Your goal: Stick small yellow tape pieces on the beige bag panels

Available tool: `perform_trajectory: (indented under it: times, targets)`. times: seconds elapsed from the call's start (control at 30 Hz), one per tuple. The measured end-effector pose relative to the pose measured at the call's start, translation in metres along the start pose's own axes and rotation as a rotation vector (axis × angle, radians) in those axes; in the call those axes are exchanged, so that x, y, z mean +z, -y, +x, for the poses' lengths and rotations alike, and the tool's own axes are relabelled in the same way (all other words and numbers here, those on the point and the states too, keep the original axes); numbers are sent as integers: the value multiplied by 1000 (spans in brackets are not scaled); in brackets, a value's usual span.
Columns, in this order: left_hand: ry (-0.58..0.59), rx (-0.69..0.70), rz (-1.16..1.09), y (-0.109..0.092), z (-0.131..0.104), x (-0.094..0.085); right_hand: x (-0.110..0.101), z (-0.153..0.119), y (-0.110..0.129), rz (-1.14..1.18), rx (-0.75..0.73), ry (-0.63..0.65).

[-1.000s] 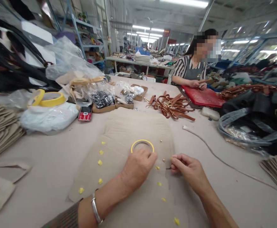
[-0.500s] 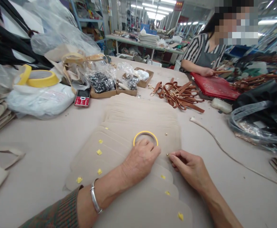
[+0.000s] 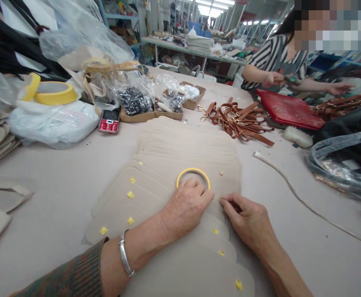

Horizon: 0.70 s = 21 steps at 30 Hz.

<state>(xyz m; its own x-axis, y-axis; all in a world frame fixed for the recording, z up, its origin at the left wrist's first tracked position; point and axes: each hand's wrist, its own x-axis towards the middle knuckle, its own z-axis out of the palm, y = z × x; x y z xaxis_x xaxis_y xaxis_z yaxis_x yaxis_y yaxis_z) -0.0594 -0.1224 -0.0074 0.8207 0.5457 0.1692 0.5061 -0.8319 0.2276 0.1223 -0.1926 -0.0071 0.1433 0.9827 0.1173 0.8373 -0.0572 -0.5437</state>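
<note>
My left hand (image 3: 186, 208) is closed around the near side of a thin roll of yellow tape (image 3: 193, 169), over fanned-out beige panels (image 3: 180, 264). At the panels' right edge, the thumb and forefinger of my right hand (image 3: 248, 218) are pinched together. What lies between those fingertips is too small and covered to make out. A small gold-coloured metal stud (image 3: 221, 174) rests on the panel beyond my right hand. Little yellow tape pieces (image 3: 130, 194) stick to the panels along both sides.
Across the table lie brown straps (image 3: 237, 121), a red and black phone (image 3: 109, 121) and cardboard boxes (image 3: 137, 116) of bagged hardware. A cord (image 3: 291, 189) runs down the right. Thick yellow tape rolls (image 3: 56, 93) sit on a white bag. A co-worker (image 3: 270, 57) works beyond.
My right fingertips have closed over the small gold-coloured stud that showed at them before, at the panel edge. My left hand keeps the tape roll. The co-worker's hands have moved apart.
</note>
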Motion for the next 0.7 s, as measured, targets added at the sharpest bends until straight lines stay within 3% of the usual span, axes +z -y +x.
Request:
perform_trajectory:
  times: [0.1,0.23,0.3,0.4,0.53,0.7]
  targets:
    - [-2,-3,-5,0,0,1,1,0,-4,8,101,-34]
    - [4,-2,-16,0,-1,1,-1,-6,-12,218,277,18]
    - [-8,5,-17,-1,-2,0,-2,-11,-12,230,223,19]
    - [-33,13,-14,0,-3,0,2,-14,-8,64,76,-56]
    - [-52,14,8,0,-2,0,10,-9,-1,-70,6,-121]
    - [-116,28,-11,1,-3,-6,9,-4,3,-117,-91,-63]
